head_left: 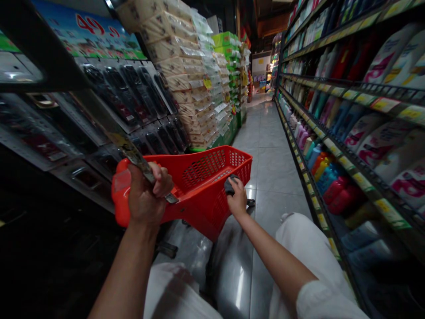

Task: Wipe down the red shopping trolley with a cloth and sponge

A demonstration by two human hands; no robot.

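In the head view, a red plastic shopping cart [199, 195] with a perforated basket stands on the floor, tilted in the picture. The fingers of my left hand [149, 186] are wrapped around a long, flat, worn metal strip [116, 135]. That strip slants from the upper left down to the cart's near rim, where its lower end lies against or just above the red plastic; I cannot tell which. At the basket's right side, my right hand [238, 197] is closed on a dark grey cloth [229, 185], close to or touching the rim.
Shelves of bottles [332, 177] line the right side. Packaged black goods [133, 93] hang at left, beside tall stacks of wrapped packs [186, 79]. A tiled aisle [265, 133] runs ahead. My knees in white trousers [302, 248] are close below the cart.
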